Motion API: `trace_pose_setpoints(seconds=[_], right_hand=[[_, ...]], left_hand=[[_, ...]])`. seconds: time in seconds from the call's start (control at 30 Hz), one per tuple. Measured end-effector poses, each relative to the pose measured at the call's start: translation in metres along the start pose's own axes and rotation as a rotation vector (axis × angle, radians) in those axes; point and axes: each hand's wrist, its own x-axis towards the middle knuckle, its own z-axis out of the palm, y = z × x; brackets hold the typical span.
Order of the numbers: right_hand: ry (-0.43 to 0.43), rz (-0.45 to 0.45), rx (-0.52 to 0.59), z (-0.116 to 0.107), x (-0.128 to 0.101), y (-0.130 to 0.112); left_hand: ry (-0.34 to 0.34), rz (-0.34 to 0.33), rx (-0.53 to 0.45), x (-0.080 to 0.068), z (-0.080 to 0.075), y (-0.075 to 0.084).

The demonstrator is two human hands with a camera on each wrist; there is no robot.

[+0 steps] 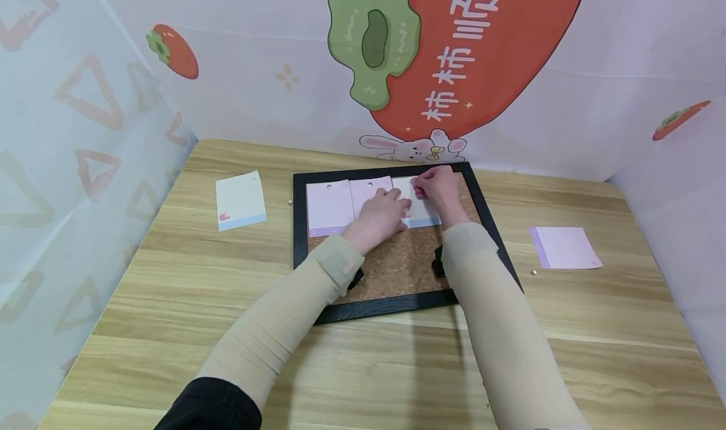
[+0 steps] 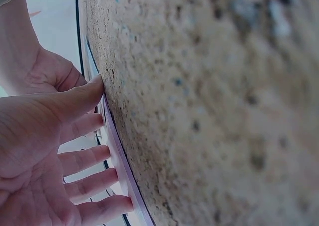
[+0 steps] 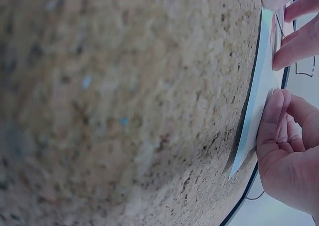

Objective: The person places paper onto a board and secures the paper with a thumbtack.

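Note:
A black-framed corkboard [image 1: 397, 260] lies on the table with notes along its upper side. Two lilac notes [image 1: 329, 206] each carry a silver thumbtack [image 1: 329, 186] near the top. Beside them lies a white note [image 1: 422, 215] with a blue strip, whose lower corner stands slightly off the cork in the right wrist view. My left hand [image 1: 381, 215] rests on the notes, fingers spread and fairly straight, thumb at the white note's lower edge. At that note's top, my right hand [image 1: 439, 187] pinches with thumb and forefinger; the small thing between them is mostly hidden.
A loose white note [image 1: 241, 202] lies left of the board, with a silver tack [image 1: 290, 202] by the frame. To the right are a loose lilac note [image 1: 567, 248] and another tack [image 1: 533, 272]. A printed cloth backdrop [image 1: 255, 102] rises behind the table.

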Motion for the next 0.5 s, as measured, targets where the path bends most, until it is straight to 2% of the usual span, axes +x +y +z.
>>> trace_pose_setpoints(seconds=[0.5], right_hand=[[0.003, 0.017, -0.004, 0.0016, 0.0027, -0.0011]], left_hand=[[0.001, 0.002, 0.004, -0.0007, -0.0011, 0.0009]])
